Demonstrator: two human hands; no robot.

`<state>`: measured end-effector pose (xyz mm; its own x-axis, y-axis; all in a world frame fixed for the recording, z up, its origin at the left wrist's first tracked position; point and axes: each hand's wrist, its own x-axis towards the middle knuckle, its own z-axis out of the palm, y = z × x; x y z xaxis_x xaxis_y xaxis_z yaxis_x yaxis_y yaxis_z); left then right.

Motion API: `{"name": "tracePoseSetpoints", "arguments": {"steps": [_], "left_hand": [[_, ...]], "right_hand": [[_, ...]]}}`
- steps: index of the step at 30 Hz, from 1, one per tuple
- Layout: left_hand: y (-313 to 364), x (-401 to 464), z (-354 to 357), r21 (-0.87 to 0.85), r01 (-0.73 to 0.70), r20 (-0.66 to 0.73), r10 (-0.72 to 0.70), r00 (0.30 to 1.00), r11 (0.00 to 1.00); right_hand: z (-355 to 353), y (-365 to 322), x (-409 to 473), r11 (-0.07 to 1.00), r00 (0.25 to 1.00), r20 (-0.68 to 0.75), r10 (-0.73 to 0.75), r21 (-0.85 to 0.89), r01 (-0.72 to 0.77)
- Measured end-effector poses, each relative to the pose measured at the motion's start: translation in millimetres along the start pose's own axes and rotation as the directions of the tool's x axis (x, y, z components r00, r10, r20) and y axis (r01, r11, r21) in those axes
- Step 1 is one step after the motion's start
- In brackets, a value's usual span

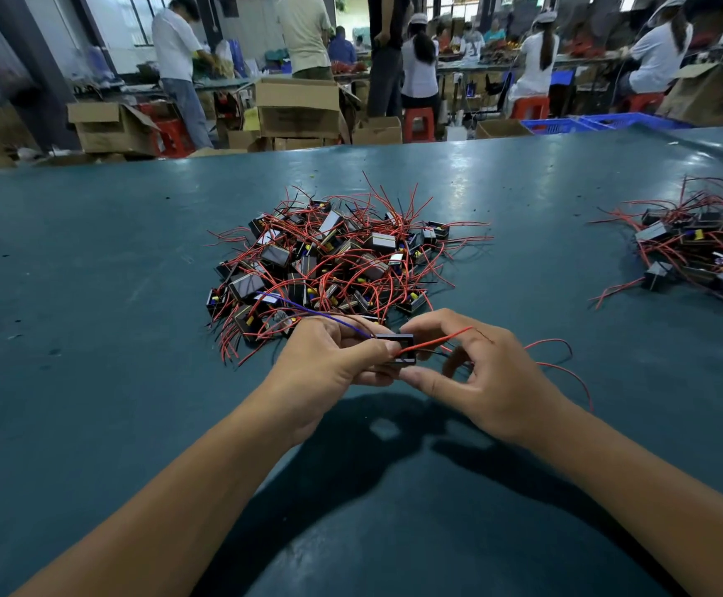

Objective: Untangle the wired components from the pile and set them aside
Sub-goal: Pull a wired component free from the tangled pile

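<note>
A tangled pile [333, 260] of small black box components with red wires lies in the middle of the teal table [92, 295]. Just in front of it, both hands hold one small black component [398, 343] above the table. My left hand [329, 372] grips its left side, fingers curled round it. My right hand [480, 377] pinches its right side between thumb and forefinger. A red wire [437, 340] runs from the component across my right hand, and a blue wire [329, 316] trails back left toward the pile. More red wire loops out to the right of my right hand.
A second, smaller heap of wired components [695, 256] lies at the table's right edge. Beyond the far edge stand cardboard boxes [299, 109], red stools [419, 122], blue crates [601, 121] and several people at other benches.
</note>
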<state>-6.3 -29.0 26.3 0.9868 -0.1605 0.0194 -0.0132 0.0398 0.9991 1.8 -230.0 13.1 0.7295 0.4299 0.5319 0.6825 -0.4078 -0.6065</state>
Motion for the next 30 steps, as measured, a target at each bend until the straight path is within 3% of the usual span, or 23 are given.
{"name": "tracePoseSetpoints", "arguments": {"steps": [8, 11, 15, 19, 21, 23, 27, 28, 30], "left_hand": [[2, 2, -7, -0.112, 0.13, 0.041, -0.126, 0.991, 0.985], [1, 4, -10, -0.127, 0.152, 0.061, -0.145, 0.988, 0.98], [0, 6, -16, -0.104, 0.21, 0.143, -0.194, 0.97, 0.972], [-2, 7, -28, 0.202, 0.147, 0.184, -0.185, 0.965, 0.968], [-1, 7, -34, 0.407, 0.128, 0.184, -0.218, 0.958, 0.904], [1, 7, -40, 0.479, 0.164, 0.199, -0.289, 0.936, 0.862], [22, 3, -66, 0.664, 0.195, 0.177, -0.405, 0.897, 0.722], [29, 0, -73, 0.671, 0.154, 0.215, -0.389, 0.896, 0.726], [37, -2, -75, 0.47, 0.042, 0.317, -0.214, 0.924, 0.881]], "right_hand": [[-10, 9, 3, 0.926, 0.982, 0.005, 0.191, 0.332, -0.182], [-12, 11, 5, 0.902, 0.977, 0.036, 0.21, 0.378, -0.207], [-12, 15, 5, 0.921, 0.972, -0.003, 0.233, 0.32, -0.22], [-16, 17, 4, 0.93, 0.96, 0.068, 0.272, 0.24, -0.28], [-18, 16, 3, 0.934, 0.947, 0.169, 0.274, 0.189, -0.304], [-18, 14, 2, 0.947, 0.931, 0.247, 0.27, 0.109, -0.303], [-19, 11, 2, 0.958, 0.923, 0.276, 0.268, 0.022, -0.285], [-19, 10, 2, 0.96, 0.921, 0.284, 0.267, 0.012, -0.281], [-20, 10, 2, 0.962, 0.918, 0.295, 0.264, -0.013, -0.273]]}}
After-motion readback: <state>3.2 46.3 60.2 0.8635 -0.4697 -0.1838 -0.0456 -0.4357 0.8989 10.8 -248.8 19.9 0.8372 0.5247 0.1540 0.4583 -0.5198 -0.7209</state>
